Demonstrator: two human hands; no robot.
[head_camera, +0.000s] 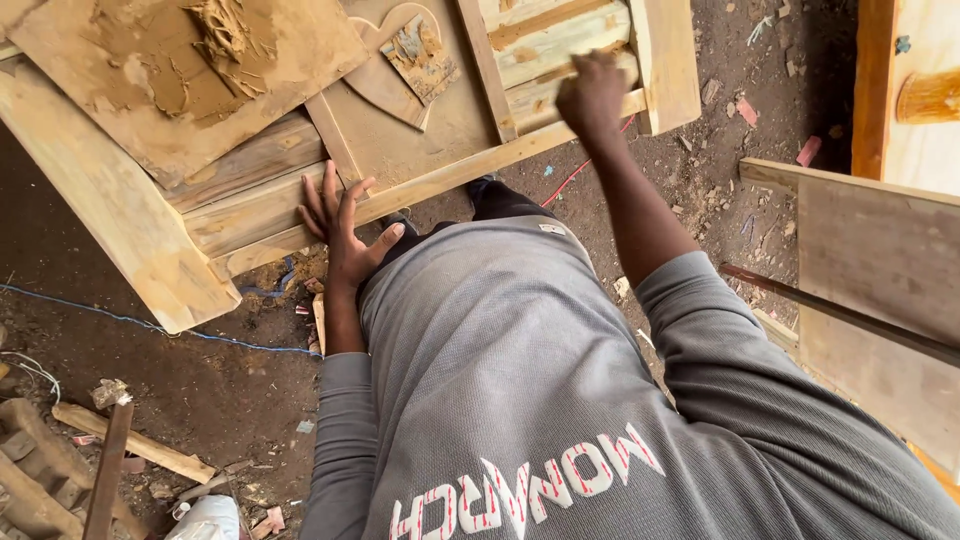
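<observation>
Left hand (345, 225) spread flat, fingers open, palm pressed on the near edge of a pale unfinished wooden panelled frame (440, 180), right hand (592, 95) curled and blurred on the frame's rail further along, grip unclear, blue cord (150, 325) on dirt below.

A board (150, 80) lies on the wooden frame (430, 185), scrap wood (135, 445) on the ground below-left.

Dirt floor (200, 390) with wood scraps (135, 445), blue cord (120, 320), wooden frame (300, 190).
</observation>
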